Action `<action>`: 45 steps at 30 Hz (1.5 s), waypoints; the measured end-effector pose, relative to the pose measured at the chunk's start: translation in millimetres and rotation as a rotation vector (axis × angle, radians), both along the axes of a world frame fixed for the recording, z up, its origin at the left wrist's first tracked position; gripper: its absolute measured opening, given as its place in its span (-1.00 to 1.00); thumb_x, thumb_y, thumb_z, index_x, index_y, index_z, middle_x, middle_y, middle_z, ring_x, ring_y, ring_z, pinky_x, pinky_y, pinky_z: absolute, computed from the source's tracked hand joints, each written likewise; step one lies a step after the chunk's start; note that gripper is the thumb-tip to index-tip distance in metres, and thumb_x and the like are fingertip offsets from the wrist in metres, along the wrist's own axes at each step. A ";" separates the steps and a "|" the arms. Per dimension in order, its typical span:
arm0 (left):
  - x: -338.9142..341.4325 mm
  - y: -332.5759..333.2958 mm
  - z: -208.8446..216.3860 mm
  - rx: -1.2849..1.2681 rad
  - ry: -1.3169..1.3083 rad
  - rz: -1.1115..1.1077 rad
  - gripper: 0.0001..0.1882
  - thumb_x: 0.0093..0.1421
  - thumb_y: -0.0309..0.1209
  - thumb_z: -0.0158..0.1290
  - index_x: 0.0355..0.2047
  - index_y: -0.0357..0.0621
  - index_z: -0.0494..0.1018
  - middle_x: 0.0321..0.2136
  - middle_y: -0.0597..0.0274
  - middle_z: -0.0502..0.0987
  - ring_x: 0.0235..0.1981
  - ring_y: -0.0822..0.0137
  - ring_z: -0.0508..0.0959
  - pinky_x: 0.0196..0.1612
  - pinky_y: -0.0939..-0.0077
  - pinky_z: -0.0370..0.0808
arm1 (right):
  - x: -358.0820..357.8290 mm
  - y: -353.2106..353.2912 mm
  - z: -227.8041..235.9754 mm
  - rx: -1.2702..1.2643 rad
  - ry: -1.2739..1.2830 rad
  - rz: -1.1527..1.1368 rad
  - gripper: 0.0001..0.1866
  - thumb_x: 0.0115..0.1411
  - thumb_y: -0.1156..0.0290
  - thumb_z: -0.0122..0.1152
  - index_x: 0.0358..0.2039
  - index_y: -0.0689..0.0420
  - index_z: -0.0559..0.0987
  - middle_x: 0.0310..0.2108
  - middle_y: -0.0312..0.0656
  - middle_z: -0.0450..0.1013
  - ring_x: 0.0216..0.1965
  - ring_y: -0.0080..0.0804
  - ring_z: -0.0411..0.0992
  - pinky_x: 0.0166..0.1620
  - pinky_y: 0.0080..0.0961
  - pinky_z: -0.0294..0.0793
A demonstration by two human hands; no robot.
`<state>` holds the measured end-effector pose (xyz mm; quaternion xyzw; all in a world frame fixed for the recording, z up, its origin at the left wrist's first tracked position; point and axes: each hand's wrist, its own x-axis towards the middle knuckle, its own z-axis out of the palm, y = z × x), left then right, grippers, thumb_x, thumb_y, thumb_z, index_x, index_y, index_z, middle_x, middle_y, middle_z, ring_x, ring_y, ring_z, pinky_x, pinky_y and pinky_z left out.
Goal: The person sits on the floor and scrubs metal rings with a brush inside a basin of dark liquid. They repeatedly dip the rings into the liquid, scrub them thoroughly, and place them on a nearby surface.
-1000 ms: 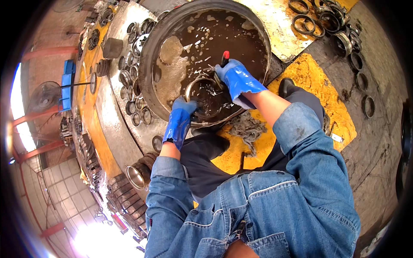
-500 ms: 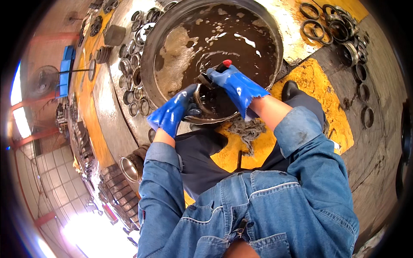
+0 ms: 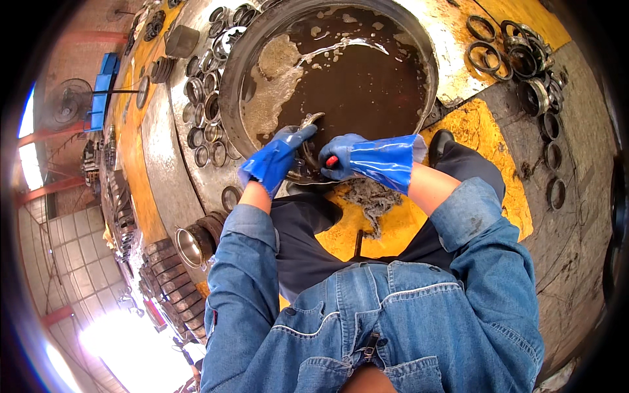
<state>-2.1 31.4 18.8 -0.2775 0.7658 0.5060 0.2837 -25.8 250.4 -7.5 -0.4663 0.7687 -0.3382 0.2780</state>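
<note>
Over the near side of a wide round basin (image 3: 228, 98) of dark brown liquid (image 3: 367, 98), my left hand (image 3: 278, 155), in a blue rubber glove, grips a wet metal ring (image 3: 312, 120). The ring is tilted on edge, and its lower part is hidden between my hands. My gloved right hand (image 3: 342, 156) is closed round a tool with a red handle end (image 3: 332, 160), close beside the ring. The tool's working end is hidden by the hand, so its kind cannot be made out.
Several metal rings (image 3: 211, 108) lie left of the basin, and darker rings (image 3: 522, 60) are piled at the far right. A grey rag (image 3: 373, 203) lies on the yellow surface (image 3: 488, 150) between my legs. A stack of rings (image 3: 190, 246) stands by my left elbow.
My right hand has moved down toward me and turned, so the tool's red end now points toward me. The ring has been tipped up on edge in my left hand.
</note>
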 end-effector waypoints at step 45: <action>40.2 6.6 48.7 -0.530 0.378 -0.345 -0.49 0.33 0.02 0.05 -0.01 -0.19 0.57 -0.16 0.03 0.65 -0.18 0.18 0.62 -0.06 0.27 0.51 | 16.3 -2.1 15.9 0.086 0.180 -0.010 -0.70 0.14 0.08 0.33 -0.20 -0.05 0.69 -0.27 -0.09 0.63 -0.19 0.00 0.60 -0.12 -0.16 0.62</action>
